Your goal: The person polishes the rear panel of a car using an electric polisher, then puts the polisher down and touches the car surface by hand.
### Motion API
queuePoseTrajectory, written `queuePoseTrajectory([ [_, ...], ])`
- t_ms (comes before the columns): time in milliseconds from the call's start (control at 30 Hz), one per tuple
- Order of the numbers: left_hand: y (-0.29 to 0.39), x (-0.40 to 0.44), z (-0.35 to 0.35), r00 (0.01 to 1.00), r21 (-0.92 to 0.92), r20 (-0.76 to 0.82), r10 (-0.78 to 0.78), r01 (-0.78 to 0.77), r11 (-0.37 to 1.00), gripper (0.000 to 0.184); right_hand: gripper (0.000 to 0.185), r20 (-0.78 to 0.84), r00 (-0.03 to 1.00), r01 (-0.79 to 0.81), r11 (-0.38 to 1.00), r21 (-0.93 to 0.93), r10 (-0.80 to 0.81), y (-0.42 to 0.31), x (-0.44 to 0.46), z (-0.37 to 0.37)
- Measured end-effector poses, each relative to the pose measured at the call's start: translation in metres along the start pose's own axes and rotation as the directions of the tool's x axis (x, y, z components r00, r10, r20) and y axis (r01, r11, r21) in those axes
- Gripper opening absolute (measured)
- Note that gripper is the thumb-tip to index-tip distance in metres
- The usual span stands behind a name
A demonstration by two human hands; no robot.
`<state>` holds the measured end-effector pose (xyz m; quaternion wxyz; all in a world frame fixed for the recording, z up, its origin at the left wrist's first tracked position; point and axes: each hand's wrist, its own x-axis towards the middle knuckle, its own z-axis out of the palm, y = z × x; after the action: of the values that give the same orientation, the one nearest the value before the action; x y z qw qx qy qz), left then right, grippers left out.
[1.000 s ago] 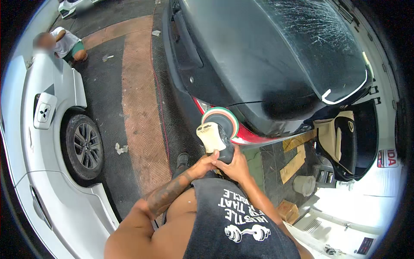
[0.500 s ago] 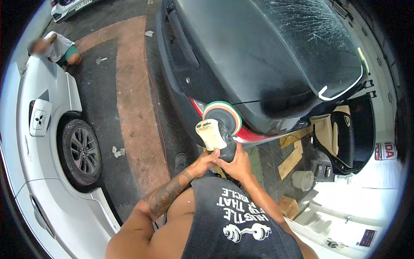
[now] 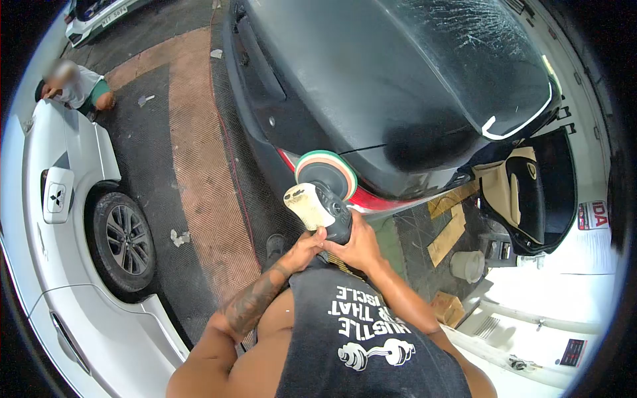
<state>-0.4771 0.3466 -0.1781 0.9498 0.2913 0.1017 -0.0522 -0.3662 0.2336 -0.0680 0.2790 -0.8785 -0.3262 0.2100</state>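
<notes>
A polisher with a cream-and-black body and a round green, white and orange-edged pad is held in front of me. The pad lies against the red tail light at the corner of the dark car. My left hand, below a tattooed forearm, grips the rear of the polisher from the left. Around its black end, on the right side, my right hand is closed. The two hands meet at the tool, and some fingers are hidden beneath it.
A white car stands at the left, with a crouching person beyond it. A red cable runs along the floor. To the right are a detached door panel, a bucket, cardboard and a box.
The view has shifted, so the car, polisher and hands appear slightly further left. The polisher stays at the tail light in both hands. The crouching person's head and arm have moved.
</notes>
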Motion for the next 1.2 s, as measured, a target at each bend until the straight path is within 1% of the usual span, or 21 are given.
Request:
queuePoseTrajectory([
  [133, -0.024, 0.003, 0.003, 1.000, 0.041, -0.029, 0.000, 0.001, 0.999, 0.071, 0.093, 0.006, 1.000, 0.030, 0.999, 0.017, -0.030, 0.024, -0.013, -0.003],
  [200, -0.030, 0.000, 0.012, 0.990, 0.188, -0.116, -0.077, 0.098, 0.977, 0.073, 0.094, 0.016, 0.999, 0.039, 0.999, 0.017, -0.039, 0.041, -0.020, -0.006],
  [233, -0.034, 0.001, 0.019, 0.990, 0.186, -0.118, -0.076, 0.098, 0.978, 0.073, 0.094, 0.004, 0.998, 0.066, 0.997, 0.030, -0.066, 0.051, -0.024, -0.006],
  [300, -0.042, 0.004, 0.031, 0.997, 0.261, -0.083, -0.003, 0.025, 0.965, 0.070, 0.094, -0.003, 0.995, 0.097, 0.994, 0.046, -0.097, 0.066, -0.032, -0.011],
  [333, -0.046, 0.006, 0.037, 0.996, 0.262, -0.088, -0.002, 0.025, 0.965, 0.070, 0.093, 0.005, 0.997, 0.078, 0.995, 0.058, -0.078, 0.072, -0.036, -0.014],
  [400, -0.055, 0.011, 0.049, 0.995, 0.371, -0.027, 0.093, -0.076, 0.926, 0.067, 0.093, 0.016, 0.998, 0.065, 0.995, 0.070, -0.067, 0.083, -0.045, -0.023],
  [500, -0.074, 0.017, 0.064, 0.998, 0.366, -0.007, 0.065, -0.058, 0.929, 0.064, 0.092, 0.013, 0.997, 0.069, 0.994, 0.080, -0.070, 0.096, -0.059, -0.036],
  [567, -0.079, 0.017, 0.070, 0.998, 0.407, -0.023, 0.062, -0.047, 0.912, 0.064, 0.092, 0.036, 0.997, 0.060, 0.987, 0.151, -0.066, 0.111, -0.064, -0.037],
  [633, -0.074, 0.010, 0.079, 0.995, 0.333, -0.090, -0.046, 0.073, 0.940, 0.064, 0.093, 0.072, 0.995, 0.054, 0.982, 0.180, -0.068, 0.112, -0.064, -0.035],
  [667, -0.079, 0.012, 0.076, 0.994, 0.322, -0.100, 0.034, 0.000, 0.947, 0.066, 0.092, 0.070, 0.996, 0.046, 0.983, 0.176, -0.059, 0.112, -0.061, -0.032],
  [700, -0.077, 0.011, 0.072, 0.994, 0.330, -0.104, 0.039, -0.003, 0.944, 0.066, 0.091, 0.067, 0.997, 0.036, 0.985, 0.170, -0.048, 0.107, -0.058, -0.029],
  [767, -0.069, 0.006, 0.061, 0.979, 0.338, -0.201, 0.040, 0.031, 0.941, 0.068, 0.086, 0.030, 0.994, 0.100, 0.982, 0.163, -0.106, 0.093, -0.047, -0.024],
  [800, -0.066, 0.005, 0.049, 0.980, 0.234, -0.194, -0.034, 0.080, 0.969, 0.070, 0.082, -0.006, 0.988, 0.153, 0.977, 0.148, -0.153, 0.084, -0.041, -0.020],
  [833, -0.055, 0.002, 0.047, 0.974, 0.232, -0.225, -0.008, 0.061, 0.971, 0.071, 0.082, -0.013, 0.988, 0.152, 0.976, 0.156, -0.152, 0.074, -0.034, -0.015],
  [900, -0.030, -0.005, 0.048, 0.956, 0.175, -0.289, 0.044, 0.008, 0.985, 0.074, 0.089, 0.087, 0.993, 0.056, 0.975, 0.213, -0.076, 0.056, -0.018, -0.007],
  [933, -0.028, -0.002, 0.027, 0.968, 0.181, -0.250, 0.032, 0.014, 0.983, 0.079, 0.089, 0.060, 0.994, 0.077, 0.982, 0.172, -0.088, 0.050, -0.010, -0.001],
  [967, -0.026, -0.001, 0.004, 0.973, 0.204, -0.227, -0.029, 0.077, 0.976, 0.083, 0.089, 0.055, 0.995, 0.071, 0.983, 0.171, -0.082, 0.044, -0.003, 0.004],
  [1033, -0.001, -0.006, 0.013, 0.977, 0.197, -0.213, 0.007, 0.036, 0.980, 0.076, 0.089, 0.071, 0.988, 0.123, 0.972, 0.200, -0.140, 0.034, 0.007, 0.006],
  [1067, 0.005, -0.009, 0.022, 0.962, 0.210, -0.271, 0.018, 0.041, 0.977, 0.078, 0.090, 0.078, 0.987, 0.120, 0.968, 0.219, -0.140, 0.029, 0.007, 0.003],
  [1167, -0.006, -0.007, 0.027, 0.972, 0.212, -0.236, -0.001, 0.052, 0.976, 0.078, 0.091, 0.096, 0.991, 0.072, 0.976, 0.207, -0.094, 0.037, -0.003, -0.002],
  [1200, -0.020, -0.004, 0.025, 0.984, 0.179, -0.177, -0.004, 0.036, 0.983, 0.078, 0.091, 0.096, 0.991, 0.068, 0.976, 0.205, -0.089, 0.046, -0.010, -0.003],
])
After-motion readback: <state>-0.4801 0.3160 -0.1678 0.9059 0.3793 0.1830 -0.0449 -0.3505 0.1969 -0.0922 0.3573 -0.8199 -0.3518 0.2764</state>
